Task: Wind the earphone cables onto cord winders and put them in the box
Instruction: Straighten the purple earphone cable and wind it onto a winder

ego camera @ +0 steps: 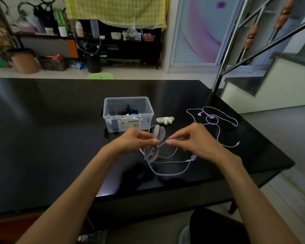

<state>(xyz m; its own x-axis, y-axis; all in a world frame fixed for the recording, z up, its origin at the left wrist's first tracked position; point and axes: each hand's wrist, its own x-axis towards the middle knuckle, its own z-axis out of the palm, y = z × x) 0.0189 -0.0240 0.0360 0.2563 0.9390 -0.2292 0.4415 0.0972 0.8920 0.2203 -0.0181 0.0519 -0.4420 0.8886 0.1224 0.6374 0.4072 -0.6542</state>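
Holding a grey butterfly-shaped plastic cord winder [154,144] upright in our left hand [136,140], we pinch the lilac earphone cable [167,170] immediately to its right with our right hand [192,140], short of the clear plastic box [111,110].

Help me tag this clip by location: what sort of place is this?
Probably a lived-in home room: a cluttered shelf unit draped with a yellow cloth, a staircase railing, and a black table as the workspace.

Two cord winders (grey one [154,143] held, white one [165,119] lying), one clear box [128,114], two purple earphone sets.
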